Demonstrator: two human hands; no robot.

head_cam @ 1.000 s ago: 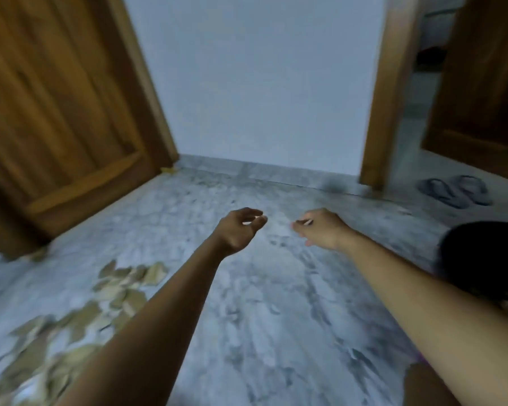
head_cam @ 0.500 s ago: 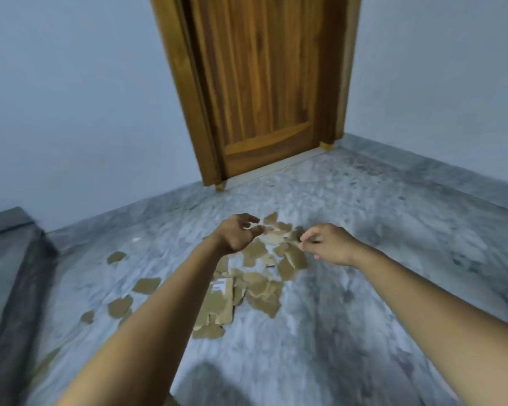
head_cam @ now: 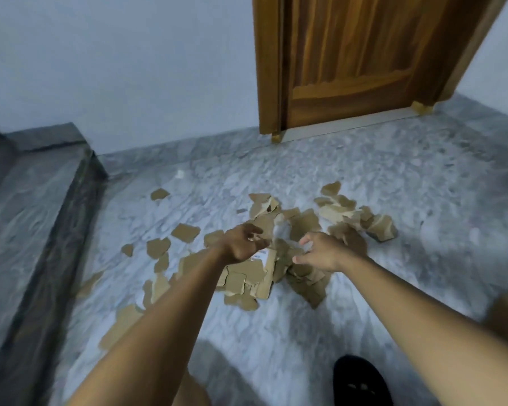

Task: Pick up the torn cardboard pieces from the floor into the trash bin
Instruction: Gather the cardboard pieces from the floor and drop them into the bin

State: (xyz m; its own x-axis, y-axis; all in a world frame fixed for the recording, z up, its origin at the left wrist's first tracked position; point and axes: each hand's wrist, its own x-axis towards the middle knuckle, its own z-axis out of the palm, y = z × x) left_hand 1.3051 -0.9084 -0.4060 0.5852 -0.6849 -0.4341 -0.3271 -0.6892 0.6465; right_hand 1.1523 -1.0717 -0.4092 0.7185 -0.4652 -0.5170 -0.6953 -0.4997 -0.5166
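Over the torn cardboard pieces [head_cam: 247,276], left hand [head_cam: 242,244] and right hand [head_cam: 320,253] loosely curled.

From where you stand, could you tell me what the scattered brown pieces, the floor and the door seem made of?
Pieces: matt brown cardboard, ragged torn edges. Floor: smooth grey-white veined stone, probably marble. Door: varnished wood, visible grain and sheen.

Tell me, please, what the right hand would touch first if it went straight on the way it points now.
Most likely the torn cardboard pieces heaped on the floor just ahead of the right hand. Its spread fingers aim forward and down at them; blur hides which piece.
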